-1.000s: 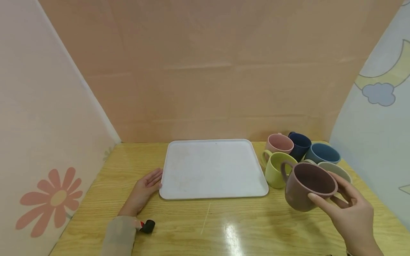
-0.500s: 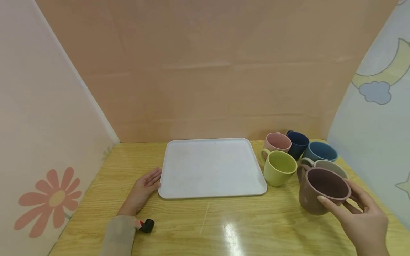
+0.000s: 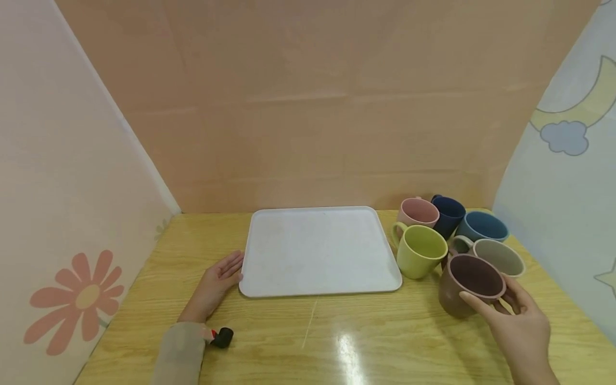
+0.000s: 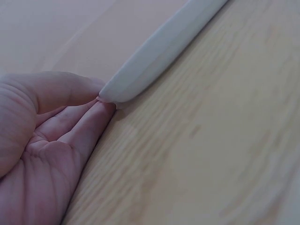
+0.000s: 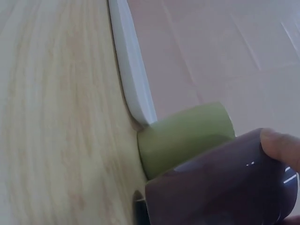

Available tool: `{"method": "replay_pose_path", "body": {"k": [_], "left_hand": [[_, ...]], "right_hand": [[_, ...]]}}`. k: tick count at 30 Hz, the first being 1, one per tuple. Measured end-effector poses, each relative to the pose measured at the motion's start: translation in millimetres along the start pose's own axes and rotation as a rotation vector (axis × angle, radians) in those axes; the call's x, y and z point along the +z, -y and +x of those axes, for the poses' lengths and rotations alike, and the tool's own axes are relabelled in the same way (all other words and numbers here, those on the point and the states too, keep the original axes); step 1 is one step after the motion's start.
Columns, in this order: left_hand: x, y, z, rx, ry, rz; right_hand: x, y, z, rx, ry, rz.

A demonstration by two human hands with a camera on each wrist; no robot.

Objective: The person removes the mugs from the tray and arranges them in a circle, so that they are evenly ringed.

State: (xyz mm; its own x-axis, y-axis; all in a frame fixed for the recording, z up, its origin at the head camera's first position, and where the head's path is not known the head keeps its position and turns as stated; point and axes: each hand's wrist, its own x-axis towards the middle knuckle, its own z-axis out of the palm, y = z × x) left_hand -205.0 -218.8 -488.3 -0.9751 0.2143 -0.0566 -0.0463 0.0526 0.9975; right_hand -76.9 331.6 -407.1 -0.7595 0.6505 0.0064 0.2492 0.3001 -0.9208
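My right hand (image 3: 517,321) grips a brown mug (image 3: 454,299) by its rim, thumb on the near side and fingers behind. The mug stands nearly upright, its handle turned away and partly hidden; whether its base touches the table I cannot tell. Right behind it are a yellow-green mug (image 3: 417,259) and an off-white mug (image 3: 502,256). In the right wrist view the brown mug (image 5: 215,187) overlaps the yellow-green one (image 5: 187,133). My left hand (image 3: 214,286) rests at the left edge of a white tray (image 3: 320,251), thumb and fingers touching its rim (image 4: 150,58).
Pink (image 3: 417,211), navy (image 3: 448,214) and blue (image 3: 483,227) mugs stand close together behind the others at the right. A tan backdrop (image 3: 308,133) closes off the table's far edge. Patterned side walls (image 3: 568,176) flank the wooden table (image 3: 269,342).
My right hand first carries the brown mug to the right, then a little back to the left, closer to the yellow-green mug. The left hand and the tray stay in place.
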Motion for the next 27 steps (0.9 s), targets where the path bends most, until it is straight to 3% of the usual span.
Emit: {"method": "replay_pose_path", "body": {"k": [10,17,22,25,27], "left_hand": [[0.8,-0.7,-0.1,0.001,0.006,0.012],[-0.6,-1.7,-1.3,-0.016,-0.010,0.016],[-1.4,0.5,0.0,-0.001,-0.011,0.020],[-2.0,1.0,1.3,-0.005,-0.002,0.024],[-3.2,-2.2,1.8,-0.012,0.003,0.057]], "right_hand": [[10,-8,-0.8,0.001,0.008,0.116],[15,-11,2.1,-0.188,0.078,-0.073],[15,-5,4.9,-0.236,0.114,-0.151],[14,5,1.3,-0.266,0.081,-0.207],[15,15,-1.8,-0.339,0.035,-0.216]]}}
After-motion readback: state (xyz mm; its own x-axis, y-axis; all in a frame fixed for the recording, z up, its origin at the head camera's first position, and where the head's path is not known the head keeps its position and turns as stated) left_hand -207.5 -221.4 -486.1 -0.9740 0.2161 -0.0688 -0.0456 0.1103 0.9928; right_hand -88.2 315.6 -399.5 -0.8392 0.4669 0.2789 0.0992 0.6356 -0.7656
